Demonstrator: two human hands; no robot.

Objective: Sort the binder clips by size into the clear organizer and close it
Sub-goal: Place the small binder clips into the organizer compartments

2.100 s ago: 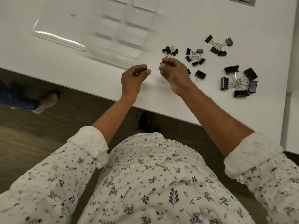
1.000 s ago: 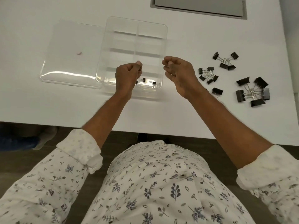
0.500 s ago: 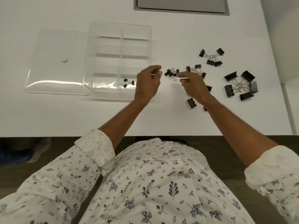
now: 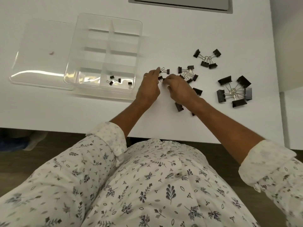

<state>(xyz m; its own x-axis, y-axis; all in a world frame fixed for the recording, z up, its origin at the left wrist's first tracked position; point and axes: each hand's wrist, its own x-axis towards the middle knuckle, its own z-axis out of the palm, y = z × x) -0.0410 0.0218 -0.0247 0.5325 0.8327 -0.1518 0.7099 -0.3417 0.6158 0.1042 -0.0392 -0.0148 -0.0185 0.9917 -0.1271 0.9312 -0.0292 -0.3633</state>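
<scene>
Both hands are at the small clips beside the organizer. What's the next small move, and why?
Probably work one clip loose from the bunch of small clips, which the left hand and right hand both seem to pinch. Then carry it to the near right compartment of the organizer, since four loose small clips already lie there.

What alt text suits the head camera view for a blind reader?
The left hand and right hand hold small black metal binder clips on a white table. Four such clips lie in the open clear plastic organizer.

Left hand [image 4: 148, 89] and right hand [image 4: 179, 89] pinch small clips [image 4: 167, 71].
</scene>
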